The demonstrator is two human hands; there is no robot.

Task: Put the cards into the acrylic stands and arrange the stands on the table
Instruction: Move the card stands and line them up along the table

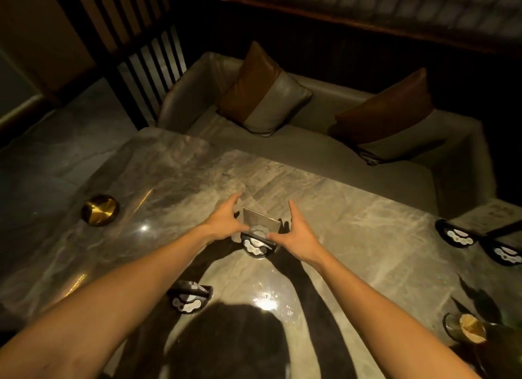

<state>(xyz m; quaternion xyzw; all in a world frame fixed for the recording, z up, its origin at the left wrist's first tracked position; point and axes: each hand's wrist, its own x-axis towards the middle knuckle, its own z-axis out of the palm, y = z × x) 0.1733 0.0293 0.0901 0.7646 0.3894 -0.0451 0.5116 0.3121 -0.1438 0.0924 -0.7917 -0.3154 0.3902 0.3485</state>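
From the head view, the stand [258, 234] sits on the table [353, 237] in the middle of the frame, right between the two hands. A card [260, 220] stands up in it, and its long side runs from left to right and a little down across the picture.

The left hand [226, 219] is on the left side of the stand and the right hand [296, 234] is on the right side. Both are just as near to it. Each thumb seems to touch the stand near its bottom, but the picture is dim, so I cannot be sure. The other fingers are spread wide and point up the frame, not curled around anything.

Both arms reach straight out from the bottom corners and meet at the stand.

I think the next move is to slide or turn the stand into place.

More stands sit at the lower left [189, 296] and far right [454, 236].
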